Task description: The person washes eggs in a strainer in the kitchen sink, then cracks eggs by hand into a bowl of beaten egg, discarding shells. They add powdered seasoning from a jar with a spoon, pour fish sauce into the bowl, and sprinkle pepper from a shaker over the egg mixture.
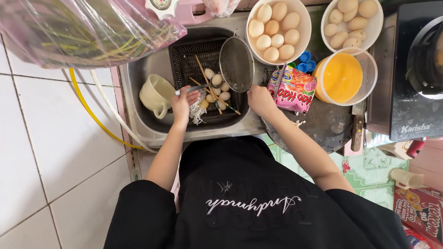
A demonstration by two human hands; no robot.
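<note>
Fingers of the left hand (183, 105) are curled round the metal handle of a round wire strainer (236, 64), gripping it near its free end. The handle runs almost level from that hand towards the right, then meets the mesh bowl, which tilts up over the far right part of a steel sink (138, 83). So the strainer's long line lies left to right across the sink, with its bowl up and to the right of the gripping fingers. A scrap of white netting hangs just below the same hand.

The right hand (260, 99) sits at the lower right edge of the mesh bowl. Its fingers are bent and seem to touch the rim, though whether they pinch it cannot be told. This hand is the nearer one to the bowl; the left is nearer to the handle.

Beneath the strainer a dark plastic basket (184, 60) holds pale eggshells (217, 87) and wooden chopsticks (207, 83). A cream mug (156, 94) lies to the left in the sink
</note>
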